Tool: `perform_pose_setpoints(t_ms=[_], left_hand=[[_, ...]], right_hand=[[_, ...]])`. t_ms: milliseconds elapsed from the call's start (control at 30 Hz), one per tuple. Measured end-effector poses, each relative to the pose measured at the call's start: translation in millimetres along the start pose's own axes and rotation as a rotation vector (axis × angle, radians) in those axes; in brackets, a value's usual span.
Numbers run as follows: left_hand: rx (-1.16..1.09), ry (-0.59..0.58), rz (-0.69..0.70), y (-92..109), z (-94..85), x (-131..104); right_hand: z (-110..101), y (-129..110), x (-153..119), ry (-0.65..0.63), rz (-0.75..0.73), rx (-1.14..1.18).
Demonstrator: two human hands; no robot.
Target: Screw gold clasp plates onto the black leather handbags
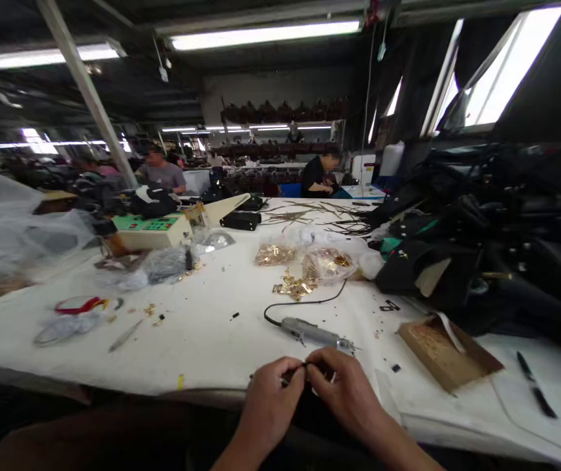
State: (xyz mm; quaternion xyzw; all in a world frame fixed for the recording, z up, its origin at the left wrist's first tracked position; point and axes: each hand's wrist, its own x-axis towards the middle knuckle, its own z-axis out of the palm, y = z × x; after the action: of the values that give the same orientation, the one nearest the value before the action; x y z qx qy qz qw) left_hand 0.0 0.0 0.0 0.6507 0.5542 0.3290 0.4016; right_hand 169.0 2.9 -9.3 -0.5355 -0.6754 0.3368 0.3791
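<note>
At the front edge of the white table [202, 340], my left hand [273, 399] and my right hand [346, 392] meet fingertip to fingertip. Both are closed in a pinch around something small and dark, mostly hidden by the fingers. Black material hangs below them, too dark to name. Just beyond my right hand lies a grey electric screwdriver [312, 332] with a black cord [285, 304], its tip pointing right. Farther back are loose gold metal fittings [293, 286] beside clear bags of gold hardware [327, 265].
An open cardboard box [450, 353] with small bits inside and a dark pen-like tool [535, 384] lie right. Black bags [476, 261] are heaped behind. At left are a green-topped machine [153, 226], plastic bags [165, 265] and a pointed tool [126, 335]. Two people work farther back.
</note>
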Motion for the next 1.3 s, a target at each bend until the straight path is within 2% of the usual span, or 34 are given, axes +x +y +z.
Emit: perform_pose_setpoints(t_ms=[167,433,767,1033,1167,1300], left_hand=[[0.127,0.092,-0.022,3,6.2,0],[0.073,0.036,0.0,-4,6.7,1],[0.04,0.067,-0.094,-4,9.8,2],[0.065,0.069,-0.064,-6,9.1,2],[0.062,0.052,-0.026,-5,8.9,1],[0.056,0.055,-0.011,-5,9.9,2]], right_hand=[[-5,0,1,-0.026,0.017,0.098],[-9,0,0,-0.045,0.129,0.143],[-8,2,0,-0.04,0.147,0.124],[-9,7,0,-0.081,0.24,0.24],[-10,7,0,-0.059,0.238,0.224],[-11,4,0,-0.018,0.171,0.151]])
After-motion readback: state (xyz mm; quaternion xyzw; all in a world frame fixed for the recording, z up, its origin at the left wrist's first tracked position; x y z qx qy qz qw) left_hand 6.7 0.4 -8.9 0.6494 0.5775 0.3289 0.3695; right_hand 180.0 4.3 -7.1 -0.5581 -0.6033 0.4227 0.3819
